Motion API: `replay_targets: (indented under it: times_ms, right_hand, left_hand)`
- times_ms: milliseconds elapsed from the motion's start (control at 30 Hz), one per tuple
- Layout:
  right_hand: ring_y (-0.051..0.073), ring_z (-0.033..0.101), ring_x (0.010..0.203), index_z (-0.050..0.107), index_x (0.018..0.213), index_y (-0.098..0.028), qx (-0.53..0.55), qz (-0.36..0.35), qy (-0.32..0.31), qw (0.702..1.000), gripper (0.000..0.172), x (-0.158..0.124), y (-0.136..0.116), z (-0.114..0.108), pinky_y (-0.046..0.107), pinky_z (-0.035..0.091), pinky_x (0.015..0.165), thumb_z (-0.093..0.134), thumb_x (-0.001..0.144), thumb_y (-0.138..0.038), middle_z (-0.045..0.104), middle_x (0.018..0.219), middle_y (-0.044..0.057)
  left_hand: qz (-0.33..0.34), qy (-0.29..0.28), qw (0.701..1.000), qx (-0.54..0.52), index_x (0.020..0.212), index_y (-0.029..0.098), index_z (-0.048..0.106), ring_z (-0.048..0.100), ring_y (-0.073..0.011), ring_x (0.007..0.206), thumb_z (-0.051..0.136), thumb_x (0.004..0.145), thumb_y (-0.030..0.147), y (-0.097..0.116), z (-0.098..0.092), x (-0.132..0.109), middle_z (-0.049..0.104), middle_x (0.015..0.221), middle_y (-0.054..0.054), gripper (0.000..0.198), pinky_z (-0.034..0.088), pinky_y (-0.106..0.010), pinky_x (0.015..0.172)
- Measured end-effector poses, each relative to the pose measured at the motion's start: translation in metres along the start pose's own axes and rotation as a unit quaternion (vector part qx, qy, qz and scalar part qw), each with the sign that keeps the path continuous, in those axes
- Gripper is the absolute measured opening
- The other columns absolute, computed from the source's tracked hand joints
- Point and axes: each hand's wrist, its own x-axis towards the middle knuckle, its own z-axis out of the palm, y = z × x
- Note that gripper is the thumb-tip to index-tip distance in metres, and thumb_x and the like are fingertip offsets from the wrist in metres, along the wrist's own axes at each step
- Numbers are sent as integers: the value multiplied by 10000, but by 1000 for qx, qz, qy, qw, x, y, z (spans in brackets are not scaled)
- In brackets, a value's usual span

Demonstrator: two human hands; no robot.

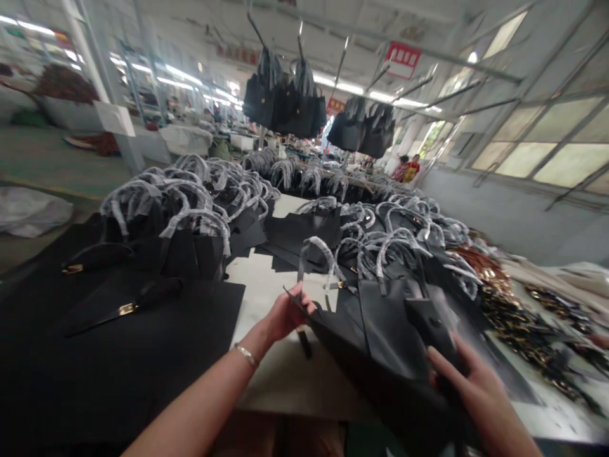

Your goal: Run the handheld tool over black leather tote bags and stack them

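My left hand point(291, 312), with a bracelet at the wrist, is closed on the top edge of a black leather bag panel point(366, 358). A plastic-wrapped handle point(321, 244) rises just beyond those fingers, and a dark strap end with a gold-coloured fitting point(303, 339) hangs below them. The panel slants down to the right, its lower part blurred. At the right, my right hand point(469, 374) is closed around a black leather piece point(431, 320), thumb on the near side. Whether this piece is joined to the panel cannot be made out.
Black panels with wrapped handles point(190, 203) are heaped at left, with more point(399, 235) at right. Flat black leather point(190, 355) covers the table's left side. Straps with gold-coloured hardware point(518, 324) lie far right. Bags point(285, 105) hang overhead; people point(406, 168) are in the background.
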Motion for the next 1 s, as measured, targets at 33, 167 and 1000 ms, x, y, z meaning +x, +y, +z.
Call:
replay_targets:
  times_ms: [33, 167, 1000]
  right_hand:
    - [187, 579, 543, 459, 1358, -150, 2, 12, -23, 1000, 837, -4, 2, 6, 279, 464, 513, 628, 730, -677, 618, 583, 1]
    - [170, 557, 521, 345, 1444, -165, 23, 42, -113, 992, 868, -14, 14, 33, 272, 453, 504, 629, 764, -624, 576, 565, -40]
    - [94, 557, 466, 535, 1024, -171, 42, 187, -424, 885, 458, 63, -2, 117, 189, 447, 400, 683, 791, -536, 584, 702, -17]
  left_hand:
    - [-36, 22, 998, 45, 635, 169, 436, 512, -141, 580, 551, 754, 532, -6, -16, 1, 529, 652, -41, 399, 432, -256, 562]
    - [-101, 113, 972, 179, 683, 124, 551, 502, -157, 549, 642, 654, 337, -13, -71, 4, 533, 622, -38, 233, 408, -265, 537]
    - [219, 90, 595, 768, 1241, 126, 597, 464, -282, 1250, 487, 917, 201, -115, -26, -38, 508, 1377, -145, 350, 363, -457, 1126]
